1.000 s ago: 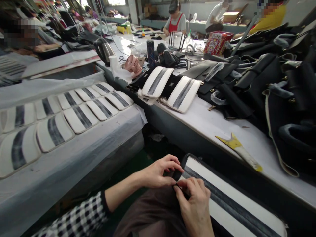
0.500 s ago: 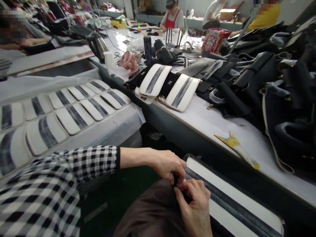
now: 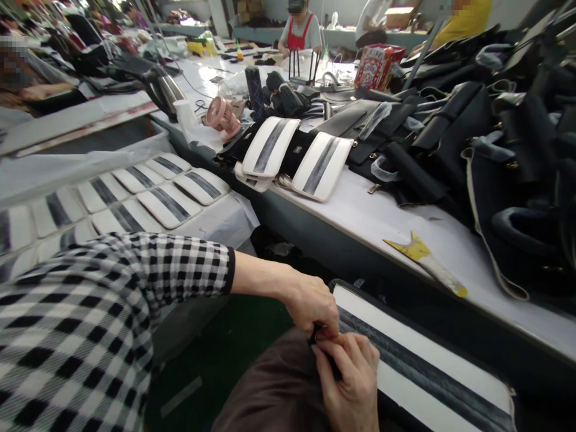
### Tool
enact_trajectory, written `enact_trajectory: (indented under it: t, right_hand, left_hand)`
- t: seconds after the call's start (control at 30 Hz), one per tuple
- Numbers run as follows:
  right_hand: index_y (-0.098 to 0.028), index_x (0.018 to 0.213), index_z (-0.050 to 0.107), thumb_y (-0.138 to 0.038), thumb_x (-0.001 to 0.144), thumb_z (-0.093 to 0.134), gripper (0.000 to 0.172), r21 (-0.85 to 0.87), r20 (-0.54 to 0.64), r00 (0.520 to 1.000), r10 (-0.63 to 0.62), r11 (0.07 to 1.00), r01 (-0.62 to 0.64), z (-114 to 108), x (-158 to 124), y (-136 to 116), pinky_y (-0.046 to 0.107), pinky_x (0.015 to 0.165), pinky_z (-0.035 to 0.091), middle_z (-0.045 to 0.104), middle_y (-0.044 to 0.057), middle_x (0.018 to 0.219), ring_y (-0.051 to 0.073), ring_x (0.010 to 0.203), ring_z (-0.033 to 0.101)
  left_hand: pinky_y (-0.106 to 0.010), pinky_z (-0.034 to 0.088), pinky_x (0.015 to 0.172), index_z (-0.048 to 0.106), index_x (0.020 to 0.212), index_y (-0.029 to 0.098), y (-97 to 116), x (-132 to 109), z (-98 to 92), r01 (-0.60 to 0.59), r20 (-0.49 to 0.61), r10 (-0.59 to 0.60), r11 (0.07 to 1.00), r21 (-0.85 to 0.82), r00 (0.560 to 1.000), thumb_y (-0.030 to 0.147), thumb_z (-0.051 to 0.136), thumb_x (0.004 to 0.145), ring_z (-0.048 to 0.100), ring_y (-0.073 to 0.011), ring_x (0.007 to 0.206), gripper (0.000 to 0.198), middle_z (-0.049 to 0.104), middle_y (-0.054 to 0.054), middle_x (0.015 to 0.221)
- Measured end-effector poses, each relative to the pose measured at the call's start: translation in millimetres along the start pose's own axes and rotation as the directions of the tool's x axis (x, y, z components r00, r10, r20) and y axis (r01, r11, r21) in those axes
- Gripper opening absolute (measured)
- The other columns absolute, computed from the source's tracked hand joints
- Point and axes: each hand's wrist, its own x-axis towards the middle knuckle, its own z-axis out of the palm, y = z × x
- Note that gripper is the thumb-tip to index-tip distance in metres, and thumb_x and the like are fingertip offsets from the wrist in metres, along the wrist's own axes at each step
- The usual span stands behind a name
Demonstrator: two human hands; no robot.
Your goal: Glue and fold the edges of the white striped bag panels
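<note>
My left hand, reaching in from a checkered sleeve, is closed with its fingertips pinching a small black piece. My right hand is closed beside it, thumb and fingers pressed on the same black material. Most of that piece is hidden by the fingers, and I cannot tell whether it belongs to the panel's black edge. Just right of both hands lies a long white panel with a dark lengthwise stripe and black edging. Under the hands is a brown-clothed knee.
Rows of white striped panels lie on a covered surface at left. More striped panels overhang the table. A yellow-ended scraper-like tool rests near the table edge. Black bags are heaped at right; a pink fan stands farther back.
The view has shifted slightly, and the left forearm has come further in over the panels at left. Both hands keep pinching the black piece, drawn closer together.
</note>
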Motion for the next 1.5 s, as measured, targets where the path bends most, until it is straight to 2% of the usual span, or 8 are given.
enact_trajectory:
  t: [0.43,0.57,0.67,0.77,0.93,1.1,1.3,1.5]
  right_hand:
    - [-0.023,0.090,0.061,-0.011,0.083,0.061,0.014,-0.013,-0.034,0.999,-0.016,1.000,0.015,2,-4,9,0.038,0.074,0.034,0.062,0.001,0.081,0.020,0.077,0.052]
    - [-0.023,0.090,0.061,-0.010,0.083,0.060,0.014,-0.016,-0.046,0.999,-0.029,0.999,0.028,2,-5,10,0.039,0.074,0.033,0.062,0.002,0.080,0.019,0.075,0.052]
    - [-0.023,0.092,0.061,-0.010,0.083,0.060,0.016,-0.011,-0.054,0.998,-0.032,0.999,0.032,2,-4,11,0.038,0.074,0.034,0.063,0.001,0.080,0.019,0.074,0.054]
    - [-0.023,0.094,0.061,-0.009,0.082,0.060,0.019,-0.010,-0.067,0.996,-0.056,0.998,0.055,3,-3,12,0.038,0.074,0.035,0.063,0.001,0.080,0.018,0.074,0.054]
    - [-0.021,0.099,0.062,-0.006,0.081,0.060,0.024,-0.039,-0.071,0.991,-0.111,0.993,0.108,3,-5,13,0.039,0.074,0.034,0.061,0.002,0.076,0.018,0.071,0.052]
    - [-0.019,0.092,0.062,-0.004,0.081,0.058,0.019,-0.033,-0.090,0.993,-0.079,0.997,0.076,5,-9,11,0.041,0.076,0.034,0.060,0.003,0.075,0.018,0.072,0.049]
    - [-0.016,0.088,0.065,-0.003,0.082,0.057,0.016,0.036,-0.191,0.980,-0.058,0.997,0.066,11,-6,9,0.040,0.075,0.033,0.059,0.004,0.073,0.017,0.072,0.049]
    - [-0.017,0.088,0.066,-0.004,0.084,0.058,0.015,0.067,-0.173,0.985,0.002,0.998,0.010,15,-8,7,0.041,0.076,0.033,0.058,0.004,0.072,0.017,0.073,0.048]
  left_hand:
    - [-0.031,0.022,0.050,0.059,0.041,0.031,5,17,-10.8,0.014,0.125,-0.014,1.000,0.000,0.992,0.001,0.079,0.043,0.052,-0.0179,0.050,0.036,0.061,0.006,0.051]
    - [-0.032,0.020,0.050,0.054,0.041,0.026,5,14,-12.8,-0.026,0.194,0.014,0.998,0.060,0.981,0.003,0.079,0.052,0.050,-0.0173,0.053,0.035,0.060,0.005,0.055]
    - [-0.032,0.025,0.052,0.063,0.056,0.029,6,8,-16.5,-0.024,0.218,-0.004,0.992,0.125,0.976,0.009,0.078,0.064,0.056,-0.0185,0.063,0.025,0.064,0.004,0.067]
    - [-0.031,0.031,0.054,0.069,0.073,0.032,6,6,-20.3,0.004,0.212,-0.033,0.991,0.136,0.977,0.012,0.077,0.068,0.057,-0.0186,0.063,0.022,0.064,0.004,0.065]
    - [-0.030,0.033,0.056,0.072,0.072,0.034,5,12,-24.6,-0.007,0.278,-0.034,0.989,0.145,0.960,0.013,0.076,0.071,0.059,-0.0183,0.065,0.021,0.061,0.004,0.062]
    - [-0.030,0.031,0.054,0.073,0.067,0.035,6,12,-29.1,-0.025,0.297,-0.025,0.986,0.164,0.954,0.013,0.078,0.069,0.061,-0.0184,0.073,0.022,0.064,0.003,0.070]
    - [-0.029,0.032,0.049,0.072,0.087,0.030,5,9,-28.6,-0.198,0.343,0.074,0.918,0.344,0.937,0.016,0.072,0.077,0.064,-0.0165,0.078,0.017,0.070,0.003,0.090]
    - [-0.029,0.028,0.045,0.063,0.079,0.028,5,18,-24.8,-0.266,0.409,0.079,0.866,0.424,0.909,0.020,0.071,0.080,0.064,-0.0152,0.073,0.012,0.070,0.004,0.087]
